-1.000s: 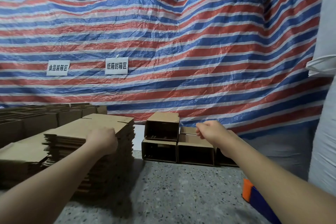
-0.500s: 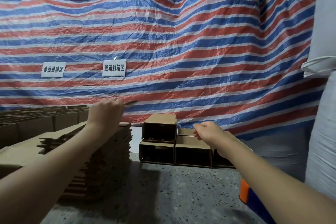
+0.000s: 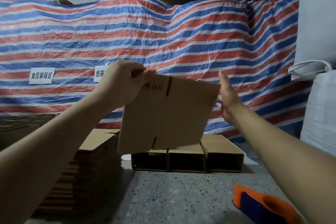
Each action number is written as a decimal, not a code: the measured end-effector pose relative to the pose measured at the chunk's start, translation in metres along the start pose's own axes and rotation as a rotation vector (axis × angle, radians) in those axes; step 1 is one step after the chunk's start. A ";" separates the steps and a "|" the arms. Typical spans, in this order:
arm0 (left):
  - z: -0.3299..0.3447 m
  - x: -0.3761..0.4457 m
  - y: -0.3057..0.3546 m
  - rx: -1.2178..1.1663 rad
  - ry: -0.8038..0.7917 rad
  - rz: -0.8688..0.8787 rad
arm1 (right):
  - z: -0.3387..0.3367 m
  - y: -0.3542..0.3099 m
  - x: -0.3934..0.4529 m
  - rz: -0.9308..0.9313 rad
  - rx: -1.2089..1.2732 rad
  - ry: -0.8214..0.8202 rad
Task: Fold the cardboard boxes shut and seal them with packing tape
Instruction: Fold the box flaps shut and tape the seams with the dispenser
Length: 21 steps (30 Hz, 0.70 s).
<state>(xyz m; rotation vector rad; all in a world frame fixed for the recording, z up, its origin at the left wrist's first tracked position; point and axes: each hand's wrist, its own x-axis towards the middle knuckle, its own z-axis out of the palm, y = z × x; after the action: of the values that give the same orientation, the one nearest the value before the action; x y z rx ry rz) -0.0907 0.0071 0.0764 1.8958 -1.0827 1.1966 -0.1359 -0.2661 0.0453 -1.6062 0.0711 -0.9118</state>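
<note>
My left hand [image 3: 125, 82] grips the top left corner of a flattened cardboard box [image 3: 167, 112] and holds it up in front of me. My right hand [image 3: 227, 96] is at the box's right edge with its fingers straight, touching that edge or just off it. Below the box lies a stack of flat cardboard boxes [image 3: 87, 152] on the left. Three erected boxes [image 3: 187, 160] stand in a row on the floor behind it. An orange and blue tape dispenser [image 3: 261, 205] lies on the floor at the lower right, under my right forearm.
A red, white and blue striped tarp [image 3: 181, 42] hangs across the back with two white paper signs [image 3: 41, 75]. White bulk sacks [image 3: 320, 105] stand at the right. More flat cardboard [image 3: 21, 123] is piled at far left. The floor [image 3: 172, 196] is speckled grey.
My left hand has lifted one flat box off the stack and brought it up to the middle. My right hand has opened and risen to the box's right edge.
</note>
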 end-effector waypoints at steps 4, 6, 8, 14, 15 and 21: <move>0.013 -0.005 0.003 -0.180 -0.053 -0.163 | -0.016 -0.005 -0.004 0.047 0.004 0.110; 0.029 -0.007 -0.003 -0.306 -0.012 -0.303 | -0.020 -0.003 -0.001 0.028 -0.035 0.217; 0.048 -0.010 -0.006 -0.436 0.028 -0.528 | -0.022 -0.004 0.000 0.058 -0.046 0.257; 0.106 -0.030 -0.008 -0.740 0.083 -0.948 | -0.018 0.007 -0.010 0.109 -0.138 0.293; 0.113 -0.036 -0.010 -0.756 0.079 -0.949 | -0.019 0.012 -0.016 0.130 -0.150 0.294; 0.151 -0.085 -0.009 -0.737 0.005 -1.009 | -0.033 0.059 -0.055 0.231 -0.118 0.274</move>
<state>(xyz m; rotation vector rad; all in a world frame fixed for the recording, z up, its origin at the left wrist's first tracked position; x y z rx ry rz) -0.0447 -0.0895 -0.0597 1.4746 -0.3306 0.1715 -0.1675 -0.2808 -0.0347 -1.5338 0.4998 -0.9535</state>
